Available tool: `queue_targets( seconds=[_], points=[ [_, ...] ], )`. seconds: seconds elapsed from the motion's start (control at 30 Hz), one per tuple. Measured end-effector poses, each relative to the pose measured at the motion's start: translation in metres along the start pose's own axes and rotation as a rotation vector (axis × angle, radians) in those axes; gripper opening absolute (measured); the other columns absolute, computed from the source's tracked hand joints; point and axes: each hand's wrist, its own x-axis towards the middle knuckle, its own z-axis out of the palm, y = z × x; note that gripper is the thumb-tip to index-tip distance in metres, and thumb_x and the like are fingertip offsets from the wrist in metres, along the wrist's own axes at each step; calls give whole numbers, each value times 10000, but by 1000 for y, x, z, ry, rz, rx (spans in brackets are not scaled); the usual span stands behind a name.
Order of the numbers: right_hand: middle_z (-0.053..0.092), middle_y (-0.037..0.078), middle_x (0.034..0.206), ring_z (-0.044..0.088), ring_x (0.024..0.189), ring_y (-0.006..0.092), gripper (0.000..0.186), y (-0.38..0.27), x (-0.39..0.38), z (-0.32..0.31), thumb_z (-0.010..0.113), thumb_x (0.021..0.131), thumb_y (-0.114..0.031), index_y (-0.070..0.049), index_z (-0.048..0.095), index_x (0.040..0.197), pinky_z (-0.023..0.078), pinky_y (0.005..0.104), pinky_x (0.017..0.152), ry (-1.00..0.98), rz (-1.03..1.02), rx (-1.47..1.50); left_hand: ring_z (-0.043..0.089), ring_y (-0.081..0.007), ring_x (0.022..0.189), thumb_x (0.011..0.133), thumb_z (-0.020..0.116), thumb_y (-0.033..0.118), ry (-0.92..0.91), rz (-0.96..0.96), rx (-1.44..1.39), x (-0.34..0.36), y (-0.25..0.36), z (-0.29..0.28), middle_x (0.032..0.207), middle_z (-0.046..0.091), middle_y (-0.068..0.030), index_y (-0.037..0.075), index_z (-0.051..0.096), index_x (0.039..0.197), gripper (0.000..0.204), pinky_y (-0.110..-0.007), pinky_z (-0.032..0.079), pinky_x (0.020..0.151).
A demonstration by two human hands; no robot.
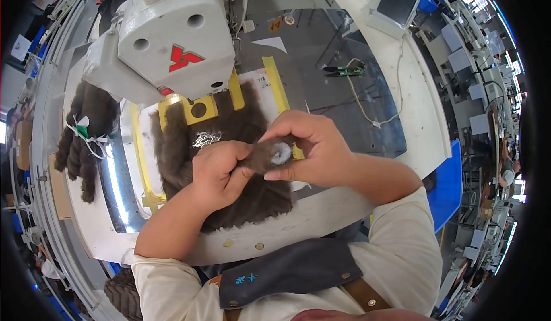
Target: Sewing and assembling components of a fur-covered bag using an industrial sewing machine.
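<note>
Between my two hands is a small tube-like piece of brown plush, its near end showing a round greyish-white patch that looks like stuffing. My left hand pinches one side of it between thumb and fingers. The other end sits in the closed thumb and fingers of my right hand. Below them lies a larger brown plush piece on a white template board edged with yellow strips. A silvery, shiny patch shows on that plush, beside my left hand.
A white sewing machine head stands over the template at the far left. More brown plush pieces with white tags lie left of it. On the dark glass tabletop are thread snips on a cord. A screen and blue bin are at right.
</note>
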Motion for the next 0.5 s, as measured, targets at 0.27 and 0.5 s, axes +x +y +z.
queue_targets(
  seconds=[0.27,0.5],
  points=[
    [701,109,980,673,889,205,393,1,-9,10,923,715,5,18,733,1059,526,304,748,108,-338,-156,702,-312,711,720,808,26,50,144,1,3,5,9,863,714,-141,19,632,940,281,-364,560,633],
    [710,110,939,693,856,249,325,-6,-8,1,871,738,5,-23,732,1031,543,331,740,86,-273,-145,689,-291,760,863,797,124,-146,-18,-338,11,3,-4,870,706,-134,4,693,1002,211,-346,541,672]
  ],
)
